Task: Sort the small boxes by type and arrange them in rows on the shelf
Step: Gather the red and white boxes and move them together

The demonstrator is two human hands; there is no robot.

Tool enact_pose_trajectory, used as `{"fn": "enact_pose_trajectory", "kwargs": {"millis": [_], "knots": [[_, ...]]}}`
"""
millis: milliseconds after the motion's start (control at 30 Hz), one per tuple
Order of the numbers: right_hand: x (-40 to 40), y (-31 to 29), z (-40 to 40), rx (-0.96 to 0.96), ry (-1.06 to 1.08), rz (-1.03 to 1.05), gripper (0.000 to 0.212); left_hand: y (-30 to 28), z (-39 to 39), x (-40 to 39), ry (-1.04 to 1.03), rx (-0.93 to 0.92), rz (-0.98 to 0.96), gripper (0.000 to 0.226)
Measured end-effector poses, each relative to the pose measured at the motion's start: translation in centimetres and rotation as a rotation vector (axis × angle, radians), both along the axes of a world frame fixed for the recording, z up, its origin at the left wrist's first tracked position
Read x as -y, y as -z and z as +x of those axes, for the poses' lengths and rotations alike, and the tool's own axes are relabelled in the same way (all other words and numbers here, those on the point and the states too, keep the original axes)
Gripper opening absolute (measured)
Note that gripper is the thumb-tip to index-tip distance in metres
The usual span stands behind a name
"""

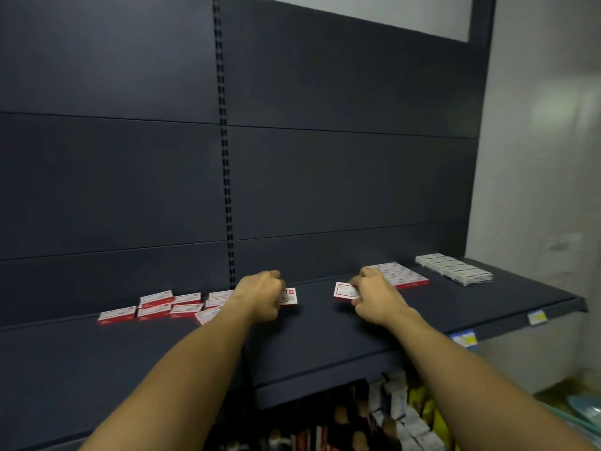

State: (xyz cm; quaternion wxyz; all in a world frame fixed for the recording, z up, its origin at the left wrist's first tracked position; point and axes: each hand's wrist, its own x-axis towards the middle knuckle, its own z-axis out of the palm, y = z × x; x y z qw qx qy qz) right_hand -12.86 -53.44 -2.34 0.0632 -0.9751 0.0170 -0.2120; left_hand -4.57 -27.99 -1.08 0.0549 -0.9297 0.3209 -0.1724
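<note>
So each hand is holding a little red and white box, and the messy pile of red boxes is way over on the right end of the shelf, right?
Not quite. The head view shows the messy pile of red boxes on the left. The left hand and right hand each do hold a little red and white box; the right end of the shelf holds neat rows.

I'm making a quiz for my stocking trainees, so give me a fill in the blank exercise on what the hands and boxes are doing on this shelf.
1. Each hand, the left hand and the right hand, holds ____ small box.
2. The loose red-and-white boxes lie scattered to the ____ of the left hand.
3. The neat red-and-white row sits just beyond the ____ hand.
4. The white boxes stand at the far ____ end of the shelf.

Missing words: one; left; right; right
</note>
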Motion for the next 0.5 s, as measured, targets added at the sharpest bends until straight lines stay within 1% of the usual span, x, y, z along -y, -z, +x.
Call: {"fn": "enact_pose_trajectory", "kwargs": {"millis": [333, 500], "knots": [[10.9, 2.0, -7.9, -0.031, 0.1, -0.045, 0.049, 1.1, -5.4, 11.1, 0.082, 0.023, -0.059, 0.041], [15.0, 2.5, -10.8, -0.009, 0.124, -0.072, 0.046, 1.8, -7.4, 16.1, 0.129, 0.051, -0.071, 0.043]]}}
